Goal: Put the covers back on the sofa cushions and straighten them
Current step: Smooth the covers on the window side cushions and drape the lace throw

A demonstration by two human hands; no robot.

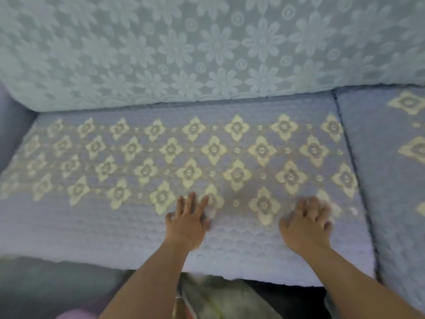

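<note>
Both hands lying palm-down on the seat cushion cover (pixel 161 157), lavender w/ yellow flower motifs, near its front edge. Left hand (pixel 187 223) is pressing flat, fingers straight & spread. Right hand (pixel 307 223) is blurred, fingers bending slightly on the fabric; can't tell if pinching. Neighbouring cushion (pixel 395 180) is sitting just beside on the right; lace backrest cover (pixel 184 47) is hanging behind
</note>
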